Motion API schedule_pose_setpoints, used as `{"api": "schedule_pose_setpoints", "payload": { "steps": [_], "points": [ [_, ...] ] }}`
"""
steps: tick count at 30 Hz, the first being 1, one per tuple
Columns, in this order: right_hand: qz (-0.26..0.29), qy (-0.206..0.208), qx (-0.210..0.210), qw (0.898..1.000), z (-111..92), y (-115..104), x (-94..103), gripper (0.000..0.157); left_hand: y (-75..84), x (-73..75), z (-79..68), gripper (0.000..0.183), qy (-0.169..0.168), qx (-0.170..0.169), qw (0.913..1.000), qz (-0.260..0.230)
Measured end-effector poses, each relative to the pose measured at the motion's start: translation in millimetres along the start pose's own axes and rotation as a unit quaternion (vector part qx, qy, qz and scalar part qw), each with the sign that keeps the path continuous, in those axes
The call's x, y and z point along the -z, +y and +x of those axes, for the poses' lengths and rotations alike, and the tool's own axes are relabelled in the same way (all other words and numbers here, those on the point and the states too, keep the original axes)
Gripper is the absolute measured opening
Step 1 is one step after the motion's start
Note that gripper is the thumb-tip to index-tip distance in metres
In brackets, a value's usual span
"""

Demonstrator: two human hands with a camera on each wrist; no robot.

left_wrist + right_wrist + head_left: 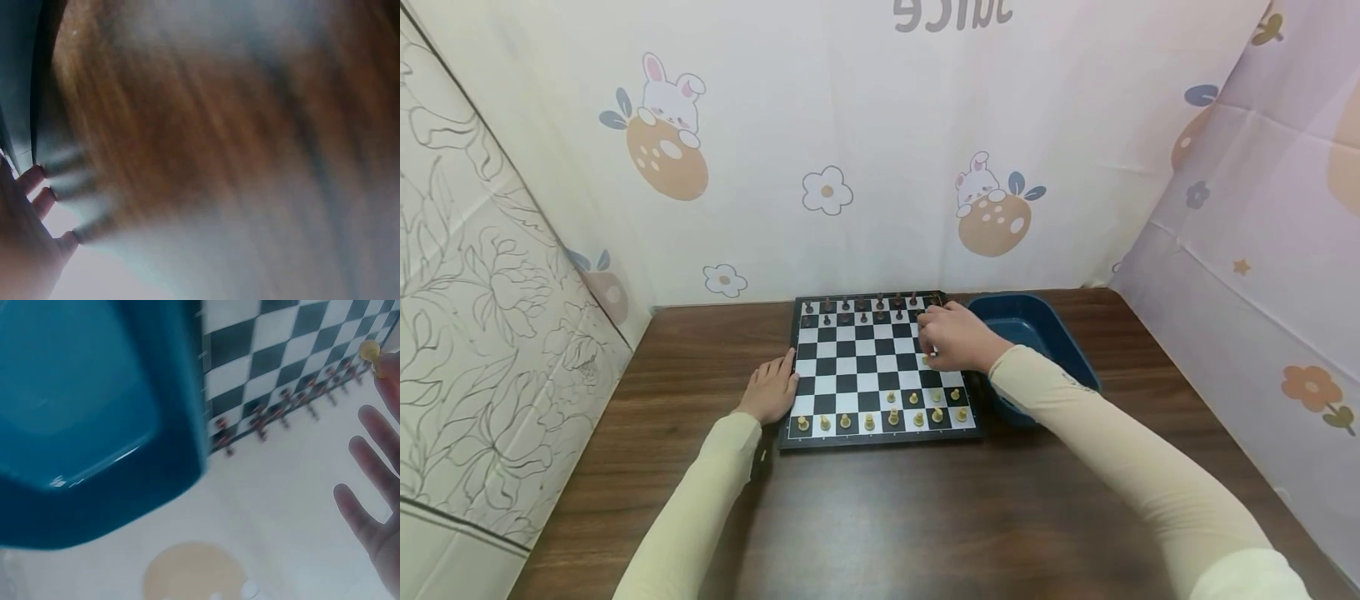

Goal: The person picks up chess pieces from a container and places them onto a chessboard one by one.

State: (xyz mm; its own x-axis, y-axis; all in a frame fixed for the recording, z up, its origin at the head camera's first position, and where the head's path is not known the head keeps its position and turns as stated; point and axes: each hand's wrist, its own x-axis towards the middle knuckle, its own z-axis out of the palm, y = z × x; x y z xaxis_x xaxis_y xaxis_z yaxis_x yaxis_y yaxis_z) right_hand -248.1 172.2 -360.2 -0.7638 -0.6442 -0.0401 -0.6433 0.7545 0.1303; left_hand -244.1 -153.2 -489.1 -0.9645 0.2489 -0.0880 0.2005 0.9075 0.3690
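Observation:
A black-and-white chessboard (pixel 880 443) lies on the table. Between thumb and finger, my right hand (pixel 961 337) pinches a pale yellow pawn (pixel 370 350) over the right side of the board; the other fingers (pixel 378 425) are spread. On the left, my left hand (pixel 770 390) rests with extended fingers against the board's edge. Pale yellow chess pieces (pixel 893 417) stand along the near rows, most in the nearest one. Dark brown chess pieces (pixel 861 305) fill the far two rows, and the right hand partly hides those at the far right.
A blue plastic bin (pixel 1078 354) stands against the right side of the board, partly behind the right forearm. The brown wooden table (pixel 880 517) meets a printed cloth (pixel 880 242) at the back. More cloth hangs at the right, and a flower-patterned panel (pixel 497 333) rises at the left.

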Motion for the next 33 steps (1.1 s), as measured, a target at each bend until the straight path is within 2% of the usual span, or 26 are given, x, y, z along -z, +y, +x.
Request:
{"api": "schedule_pose_setpoints", "payload": {
  "steps": [8,15,24,33],
  "points": [
    [0.003,0.009,0.071,0.997,25,-37,-9.1,0.011,-1.7,-3.4,1.0,0.056,-0.004,0.006,1.0,0.004],
    [-0.001,-0.004,0.106,0.994,40,-61,-16.7,0.01,-0.1,-3.1,2.1,0.056,0.0,0.003,1.0,0.005],
    [-0.009,-0.016,0.128,0.992,48,-73,-31.3,0.006,-0.7,-2.2,4.0,0.056,-0.002,0.002,1.0,0.004],
    [-0.036,-0.012,0.142,0.989,53,-75,-37.5,0.012,-5.0,-3.1,5.5,0.056,-0.001,0.004,1.0,0.004]
  ]
}}
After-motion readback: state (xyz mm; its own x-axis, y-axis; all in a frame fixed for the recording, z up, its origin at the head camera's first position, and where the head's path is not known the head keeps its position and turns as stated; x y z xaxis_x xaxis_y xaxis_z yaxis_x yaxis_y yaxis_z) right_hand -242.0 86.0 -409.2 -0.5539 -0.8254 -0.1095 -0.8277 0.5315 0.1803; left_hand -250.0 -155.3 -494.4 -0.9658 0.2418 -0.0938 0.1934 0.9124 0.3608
